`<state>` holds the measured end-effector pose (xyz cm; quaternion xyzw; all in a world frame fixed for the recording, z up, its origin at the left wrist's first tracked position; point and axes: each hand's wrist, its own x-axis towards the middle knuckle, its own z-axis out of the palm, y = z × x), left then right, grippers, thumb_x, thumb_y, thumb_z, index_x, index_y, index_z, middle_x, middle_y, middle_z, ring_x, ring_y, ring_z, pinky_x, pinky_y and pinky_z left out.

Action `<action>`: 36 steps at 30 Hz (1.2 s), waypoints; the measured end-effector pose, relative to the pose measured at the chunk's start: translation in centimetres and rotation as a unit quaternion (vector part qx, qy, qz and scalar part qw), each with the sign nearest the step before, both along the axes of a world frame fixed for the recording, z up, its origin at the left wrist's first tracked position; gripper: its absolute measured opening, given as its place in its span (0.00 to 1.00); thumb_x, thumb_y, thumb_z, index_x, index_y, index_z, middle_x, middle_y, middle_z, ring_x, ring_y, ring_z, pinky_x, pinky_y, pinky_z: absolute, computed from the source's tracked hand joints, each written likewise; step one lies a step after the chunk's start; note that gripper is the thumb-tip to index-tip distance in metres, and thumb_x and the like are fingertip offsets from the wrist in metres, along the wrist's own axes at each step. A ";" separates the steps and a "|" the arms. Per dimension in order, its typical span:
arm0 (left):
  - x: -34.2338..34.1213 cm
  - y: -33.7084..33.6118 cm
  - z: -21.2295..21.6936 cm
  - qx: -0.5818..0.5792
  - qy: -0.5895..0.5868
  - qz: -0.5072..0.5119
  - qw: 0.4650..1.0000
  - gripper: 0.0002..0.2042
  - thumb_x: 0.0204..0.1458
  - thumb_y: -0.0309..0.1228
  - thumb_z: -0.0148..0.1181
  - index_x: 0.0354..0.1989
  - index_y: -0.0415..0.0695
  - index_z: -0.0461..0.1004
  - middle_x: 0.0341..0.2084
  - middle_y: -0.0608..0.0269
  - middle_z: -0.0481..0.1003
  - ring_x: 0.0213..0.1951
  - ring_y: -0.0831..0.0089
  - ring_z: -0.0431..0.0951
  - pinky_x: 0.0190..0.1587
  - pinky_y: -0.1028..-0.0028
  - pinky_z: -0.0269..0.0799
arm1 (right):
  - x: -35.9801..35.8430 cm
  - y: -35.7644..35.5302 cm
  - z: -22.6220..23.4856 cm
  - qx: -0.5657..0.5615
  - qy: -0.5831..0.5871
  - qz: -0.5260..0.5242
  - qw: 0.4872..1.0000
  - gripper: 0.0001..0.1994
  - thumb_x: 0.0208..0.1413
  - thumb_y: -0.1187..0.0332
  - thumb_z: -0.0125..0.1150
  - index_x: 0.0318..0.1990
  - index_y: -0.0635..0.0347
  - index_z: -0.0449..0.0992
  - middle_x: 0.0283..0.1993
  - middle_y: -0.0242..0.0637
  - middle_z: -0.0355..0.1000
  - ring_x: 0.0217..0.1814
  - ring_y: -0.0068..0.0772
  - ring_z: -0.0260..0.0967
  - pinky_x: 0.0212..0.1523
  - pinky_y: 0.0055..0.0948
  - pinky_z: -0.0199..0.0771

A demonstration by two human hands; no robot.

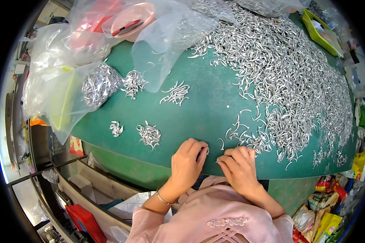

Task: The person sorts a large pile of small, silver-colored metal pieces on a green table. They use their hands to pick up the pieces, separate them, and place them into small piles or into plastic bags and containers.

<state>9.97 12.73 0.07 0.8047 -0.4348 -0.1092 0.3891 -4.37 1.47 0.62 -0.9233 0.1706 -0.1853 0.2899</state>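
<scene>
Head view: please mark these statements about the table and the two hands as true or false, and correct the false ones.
1. The table top is green. True.
2. The large heap of silver curved metal pieces lies on the person's left. False: it lies on the right; only small piles lie on the left.
3. The left hand and right hand rest at the near table edge. True.
4. The clear plastic bag is empty. False: it holds silver pieces.
5. The tray at the far right is red. False: it is yellow-green.
</scene>
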 end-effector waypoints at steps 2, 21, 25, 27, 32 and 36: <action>0.1 -0.1 -0.3 -0.018 -0.002 0.017 1.000 0.06 0.48 0.20 0.64 0.33 0.41 0.75 0.26 0.59 0.72 0.28 0.60 0.74 0.30 0.64 0.71 | -0.2 -0.6 -0.1 0.004 -0.027 -0.037 0.999 0.09 0.45 0.74 0.69 0.35 0.59 0.77 0.40 0.34 0.71 0.42 0.37 0.66 0.44 0.39 0.58; -1.4 0.0 1.0 0.040 0.016 -0.121 0.992 0.08 0.46 0.26 0.68 0.33 0.41 0.76 0.28 0.59 0.73 0.31 0.59 0.75 0.32 0.65 0.73 | 1.6 -4.0 -0.4 -0.054 -0.030 -0.117 0.991 0.08 0.44 0.75 0.70 0.33 0.59 0.78 0.37 0.33 0.71 0.40 0.37 0.65 0.42 0.36 0.58; -0.3 0.1 0.7 0.035 -0.010 -0.036 0.999 0.07 0.46 0.21 0.67 0.32 0.40 0.76 0.27 0.59 0.73 0.30 0.60 0.75 0.31 0.66 0.72 | 1.8 -4.1 -0.2 -0.084 0.018 -0.107 0.991 0.08 0.45 0.74 0.69 0.34 0.60 0.77 0.37 0.33 0.70 0.41 0.37 0.64 0.43 0.37 0.58; 0.2 0.1 0.5 0.013 -0.021 0.002 1.000 0.09 0.44 0.18 0.67 0.34 0.40 0.76 0.25 0.59 0.72 0.28 0.62 0.74 0.31 0.67 0.71 | 1.3 -4.2 0.5 -0.080 0.040 -0.090 0.992 0.08 0.45 0.74 0.69 0.33 0.60 0.77 0.37 0.33 0.70 0.41 0.36 0.64 0.44 0.38 0.57; -0.6 -0.2 1.1 0.021 0.013 -0.018 1.000 0.10 0.48 0.23 0.65 0.39 0.41 0.75 0.28 0.60 0.72 0.30 0.61 0.73 0.30 0.64 0.70 | 1.1 -4.5 0.9 -0.034 0.017 -0.099 0.994 0.08 0.44 0.75 0.69 0.32 0.59 0.76 0.36 0.34 0.71 0.40 0.38 0.65 0.45 0.37 0.57; -0.9 -0.1 1.0 0.011 0.015 -0.013 1.000 0.12 0.44 0.18 0.68 0.39 0.40 0.77 0.27 0.59 0.72 0.29 0.62 0.74 0.33 0.67 0.71 | -0.1 -3.6 2.1 0.018 0.015 -0.064 0.998 0.08 0.44 0.76 0.69 0.32 0.60 0.76 0.34 0.35 0.72 0.39 0.39 0.66 0.45 0.38 0.57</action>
